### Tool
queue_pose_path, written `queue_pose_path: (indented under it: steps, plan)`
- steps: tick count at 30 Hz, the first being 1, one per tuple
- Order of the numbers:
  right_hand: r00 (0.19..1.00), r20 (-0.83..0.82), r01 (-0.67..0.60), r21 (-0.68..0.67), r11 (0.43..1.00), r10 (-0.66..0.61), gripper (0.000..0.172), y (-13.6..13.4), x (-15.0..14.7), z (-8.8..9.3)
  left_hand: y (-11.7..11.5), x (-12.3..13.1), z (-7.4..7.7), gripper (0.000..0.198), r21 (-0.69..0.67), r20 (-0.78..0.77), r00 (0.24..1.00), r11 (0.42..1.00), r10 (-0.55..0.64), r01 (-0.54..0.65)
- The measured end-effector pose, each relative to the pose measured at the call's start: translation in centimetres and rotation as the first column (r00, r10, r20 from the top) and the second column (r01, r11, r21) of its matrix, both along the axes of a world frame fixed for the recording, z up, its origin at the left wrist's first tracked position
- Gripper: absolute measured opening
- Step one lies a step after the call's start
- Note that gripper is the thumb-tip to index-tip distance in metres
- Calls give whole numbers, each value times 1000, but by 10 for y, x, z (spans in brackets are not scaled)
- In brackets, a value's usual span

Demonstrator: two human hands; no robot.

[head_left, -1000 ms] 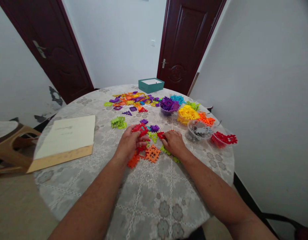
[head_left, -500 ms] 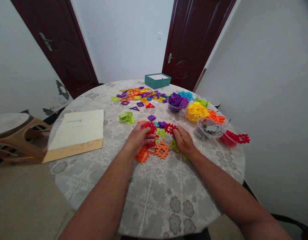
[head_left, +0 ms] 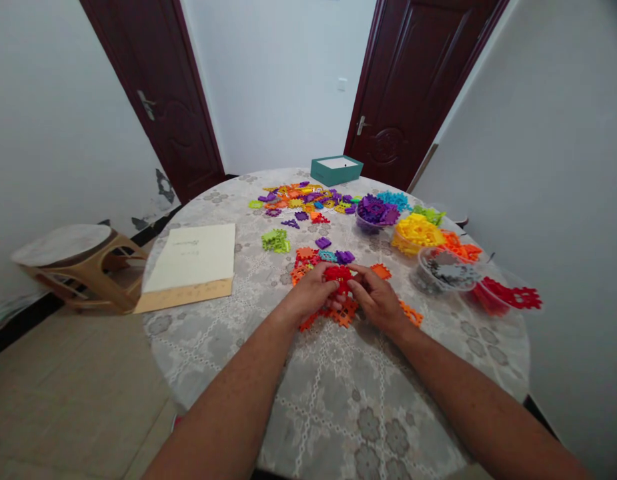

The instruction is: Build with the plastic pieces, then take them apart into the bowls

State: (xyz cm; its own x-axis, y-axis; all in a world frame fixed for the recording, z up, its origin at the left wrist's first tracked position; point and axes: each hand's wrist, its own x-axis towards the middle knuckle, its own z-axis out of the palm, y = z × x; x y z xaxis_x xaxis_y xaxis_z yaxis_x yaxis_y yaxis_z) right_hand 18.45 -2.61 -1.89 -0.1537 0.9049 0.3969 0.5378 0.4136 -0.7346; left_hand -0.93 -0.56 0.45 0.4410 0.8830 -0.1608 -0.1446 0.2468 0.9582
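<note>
My left hand [head_left: 315, 288] and my right hand [head_left: 375, 293] meet over the near middle of the table, both closed on red toothed building pieces [head_left: 339, 277]. The fingers cover part of these pieces, so I cannot tell whether they are joined. Beneath and around the hands lie orange pieces [head_left: 344, 313], with another orange piece [head_left: 381, 271] behind my right hand. Just beyond my left hand are a teal piece [head_left: 327, 256] and purple pieces [head_left: 345, 257]. A small stack of lime green pieces [head_left: 275, 241] sits farther left.
Clear tubs of purple [head_left: 375, 210], yellow [head_left: 418, 233], grey [head_left: 451, 272] and red pieces [head_left: 493, 297] line the right side. A mixed heap [head_left: 303, 198] lies toward the back, near a green box [head_left: 337, 171]. Paper [head_left: 193, 257] lies at left; a stool [head_left: 88, 267] stands beyond.
My right hand has brought its red piece leftward to the red pieces in my left hand. The hands are now together, and the whole view has shifted slightly.
</note>
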Motion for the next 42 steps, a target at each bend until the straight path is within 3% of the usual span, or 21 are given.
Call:
queue_pose_path:
  steps: [3, 5, 8, 11, 16, 22, 30, 35, 42]
  plan:
    - [999, 10, 38, 53, 998, -38, 38, 2, 2, -1, 4, -5, 3, 39, 9, -16, 998, 998, 63, -62]
    - [996, 80, 28, 130, 991, -38, 34, 6, 5, -4, 11, -12, 7, 41, 20, 6, 984, 984, 176, -176]
    - [969, 245, -71, 211, 975, 17, 32, 14, 8, -9, 24, -25, 9, 39, 10, 95, 917, 921, 386, -389]
    - [923, 380, -144, 220, 965, 51, 33, 20, 6, -15, 34, -34, 7, 34, -60, 133, 855, 865, 502, -498]
    - [840, 540, -131, 115, 985, 49, 32, 28, -8, -13, 37, -37, 3, 24, -103, 144, 847, 859, 512, -502]
    - [788, 615, -39, 11, 999, 24, 27, 33, -17, -2, 36, -35, 3, 27, -100, 148, 857, 869, 494, -484]
    - [844, 533, -86, 32, 996, 56, 24, 37, -16, -10, 36, -36, 3, 35, -114, 138, 864, 874, 484, -472]
    - [916, 397, -34, 196, 980, -48, 20, 35, -11, -14, 35, -37, 4, 34, -112, 129, 876, 885, 464, -452]
    - [988, 124, 46, 341, 939, -94, 22, 24, 4, -4, 32, -35, 6, 27, -147, 146, 894, 903, 424, -404]
